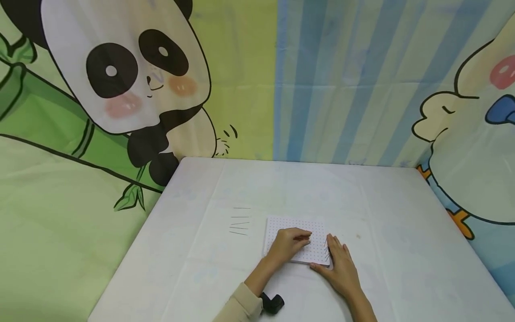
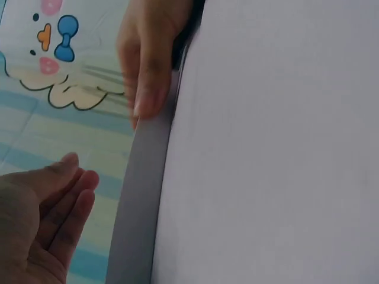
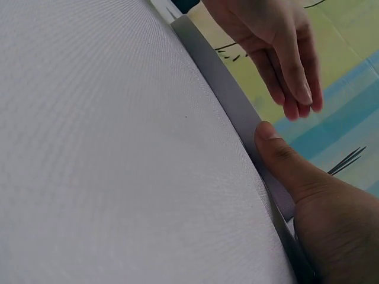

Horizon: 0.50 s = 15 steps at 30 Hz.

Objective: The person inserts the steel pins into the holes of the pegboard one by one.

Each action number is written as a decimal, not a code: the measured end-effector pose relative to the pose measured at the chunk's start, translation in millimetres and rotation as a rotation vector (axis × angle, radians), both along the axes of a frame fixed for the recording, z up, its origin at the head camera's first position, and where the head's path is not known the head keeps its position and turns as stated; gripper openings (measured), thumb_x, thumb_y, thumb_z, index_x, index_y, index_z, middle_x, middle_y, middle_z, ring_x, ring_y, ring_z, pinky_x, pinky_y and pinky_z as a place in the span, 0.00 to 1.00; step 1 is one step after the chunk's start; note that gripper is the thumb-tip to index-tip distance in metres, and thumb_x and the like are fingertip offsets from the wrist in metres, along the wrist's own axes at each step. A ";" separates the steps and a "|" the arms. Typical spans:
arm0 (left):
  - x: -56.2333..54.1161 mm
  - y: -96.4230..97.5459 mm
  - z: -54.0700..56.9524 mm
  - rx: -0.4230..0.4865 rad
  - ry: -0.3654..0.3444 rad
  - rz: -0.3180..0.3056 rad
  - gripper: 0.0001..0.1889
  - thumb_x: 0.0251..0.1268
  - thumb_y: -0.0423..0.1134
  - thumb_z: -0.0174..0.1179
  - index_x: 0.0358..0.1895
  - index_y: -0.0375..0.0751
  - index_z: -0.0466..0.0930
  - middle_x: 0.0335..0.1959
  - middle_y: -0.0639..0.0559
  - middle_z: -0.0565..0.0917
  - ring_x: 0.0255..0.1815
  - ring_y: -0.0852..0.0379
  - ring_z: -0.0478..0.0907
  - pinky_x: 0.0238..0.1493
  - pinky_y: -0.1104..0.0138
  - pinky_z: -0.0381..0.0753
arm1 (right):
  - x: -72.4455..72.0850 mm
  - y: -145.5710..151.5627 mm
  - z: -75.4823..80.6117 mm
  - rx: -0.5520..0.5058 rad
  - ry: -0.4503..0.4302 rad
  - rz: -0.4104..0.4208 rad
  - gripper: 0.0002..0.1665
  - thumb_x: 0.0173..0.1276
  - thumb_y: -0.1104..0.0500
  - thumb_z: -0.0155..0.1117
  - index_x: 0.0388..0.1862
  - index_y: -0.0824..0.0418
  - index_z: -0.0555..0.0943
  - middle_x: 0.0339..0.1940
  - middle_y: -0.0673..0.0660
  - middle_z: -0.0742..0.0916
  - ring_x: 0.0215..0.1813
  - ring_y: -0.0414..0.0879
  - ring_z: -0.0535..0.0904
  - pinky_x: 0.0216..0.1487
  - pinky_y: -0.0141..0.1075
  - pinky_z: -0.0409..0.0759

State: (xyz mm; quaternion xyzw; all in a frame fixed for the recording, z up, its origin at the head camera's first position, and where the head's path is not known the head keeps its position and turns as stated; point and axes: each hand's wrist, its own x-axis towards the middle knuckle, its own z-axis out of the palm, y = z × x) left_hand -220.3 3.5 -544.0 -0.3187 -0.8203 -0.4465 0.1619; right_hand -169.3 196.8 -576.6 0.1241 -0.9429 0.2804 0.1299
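Observation:
A white board (image 1: 301, 226) with a grid of small dark holes lies on the table. Several thin dark sticks (image 1: 326, 254) stand up along its right side. My left hand (image 1: 290, 241) hovers over the board's middle, thumb tip close to the fingertips; I cannot tell whether something thin is between them. In the left wrist view the left hand (image 2: 50, 213) is beside the board's grey side face (image 2: 139, 195). My right hand (image 1: 342, 268) rests at the near right corner, fingers straight along the right edge. Its thumb (image 3: 281, 148) presses the near side.
Several more thin sticks (image 1: 240, 223) lie in a spaced column on the white table (image 1: 201, 268), left of the board. A black object (image 1: 273, 304) shows by the left sleeve (image 1: 241, 304). Behind the table hangs a cartoon-printed cloth (image 1: 241, 89).

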 end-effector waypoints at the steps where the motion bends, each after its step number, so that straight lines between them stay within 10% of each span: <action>1: -0.5 -7.5 2.4 0.041 -0.023 -0.009 0.10 0.54 0.31 0.65 0.41 0.36 0.84 0.38 0.51 0.85 0.39 0.67 0.80 0.39 0.81 0.74 | 0.0 0.3 0.3 0.005 -0.005 -0.002 0.63 0.46 0.33 0.69 0.68 0.72 0.57 0.68 0.67 0.65 0.69 0.62 0.56 0.69 0.50 0.44; 15: -6.7 -142.4 2.5 0.101 -0.135 0.245 0.05 0.54 0.32 0.66 0.34 0.43 0.85 0.33 0.56 0.85 0.33 0.64 0.81 0.35 0.72 0.79 | 0.0 0.1 0.9 0.017 -0.022 -0.014 0.64 0.45 0.31 0.68 0.68 0.72 0.56 0.69 0.67 0.63 0.69 0.62 0.56 0.70 0.48 0.42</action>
